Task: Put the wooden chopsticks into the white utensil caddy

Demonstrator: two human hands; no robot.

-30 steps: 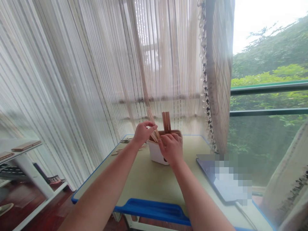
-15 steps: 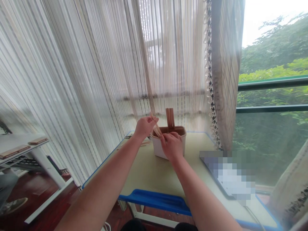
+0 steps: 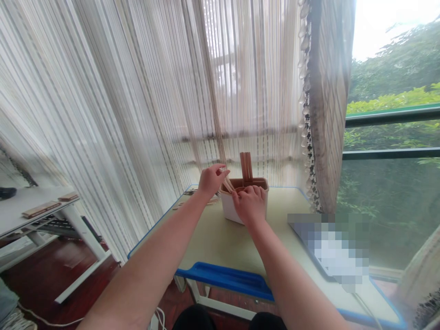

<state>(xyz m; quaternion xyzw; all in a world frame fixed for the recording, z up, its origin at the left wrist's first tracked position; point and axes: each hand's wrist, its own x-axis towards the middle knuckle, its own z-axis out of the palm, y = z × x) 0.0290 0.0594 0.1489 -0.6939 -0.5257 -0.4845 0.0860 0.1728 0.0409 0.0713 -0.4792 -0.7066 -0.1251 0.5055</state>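
A white box [image 3: 229,211] stands at the far middle of a small table [image 3: 220,243]. Flat wooden sticks [image 3: 246,167] stand upright out of it. My left hand [image 3: 211,179] is pinched on a few slanted wooden sticks [image 3: 227,184] at the box's left rim. My right hand [image 3: 252,204] lies curled over the box's near rim, its fingertips down inside among the sticks. What those fingers hold is hidden.
More wooden sticks [image 3: 187,198] lie loose on the table left of the box. A flat dark device [image 3: 328,250], blurred, lies at the right with a cable. The table has a blue edge [image 3: 223,279]. Sheer curtains hang behind; a white shelf [image 3: 44,213] stands at left.
The slanted sticks in my left hand have gone lower into the box. My right hand has curled further over the rim. The camera has shifted, so the box sits a little higher and to the right.
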